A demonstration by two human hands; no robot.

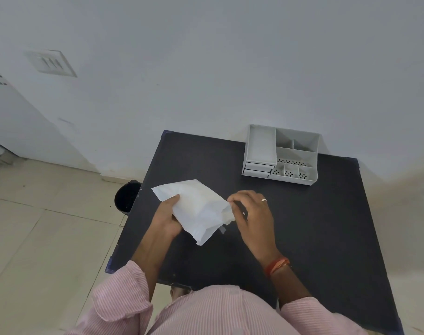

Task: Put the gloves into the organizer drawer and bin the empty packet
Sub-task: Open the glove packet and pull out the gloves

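A white paper packet (pixel 196 209) is held just above the black table (pixel 315 226), near its left-middle. My left hand (pixel 168 217) grips the packet from its left underside. My right hand (pixel 251 213) pinches the packet's right edge between thumb and fingertips. What is inside the packet is hidden, and no gloves show. A grey desk organizer (pixel 282 154) stands at the table's far edge against the wall; its small drawers (pixel 257 169) at the front left are closed. A black bin (pixel 126 197) sits on the floor beside the table's left edge.
A white wall runs behind the table, with a switch plate (pixel 51 62) high on the left. Beige tiled floor (pixel 41 228) lies to the left. My pink striped sleeves fill the bottom of the view.
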